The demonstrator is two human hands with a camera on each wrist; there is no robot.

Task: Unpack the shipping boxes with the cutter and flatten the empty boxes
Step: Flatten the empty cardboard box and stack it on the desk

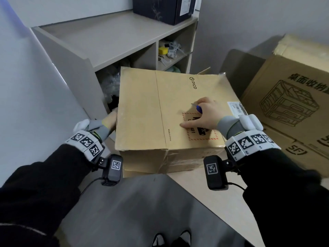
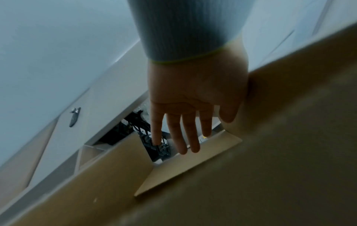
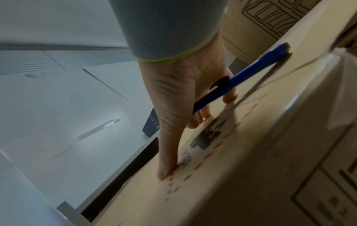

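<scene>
We are pressing our right hand [image 1: 203, 113] on the box [image 1: 147, 107] top, fingers holding the blue cutter [image 3: 249, 76]. At 9 o'clock, our left hand [image 2: 195, 94] is lying flat, fingers straight, against its side.

A closed tan PICO shipping box [image 1: 160, 111], seam uncut and a red-dashed label on its top panel, stood upright on flattened cardboard, with the blue-handled cutter [image 3: 241, 79] lying slantwise across that top, blade exposed.

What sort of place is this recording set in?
Probably a storeroom or office corner: stacked printed shipping boxes at right, a cubby shelf unit holding odds and ends, and the PICO carton being handled with a blue cutter.
</scene>
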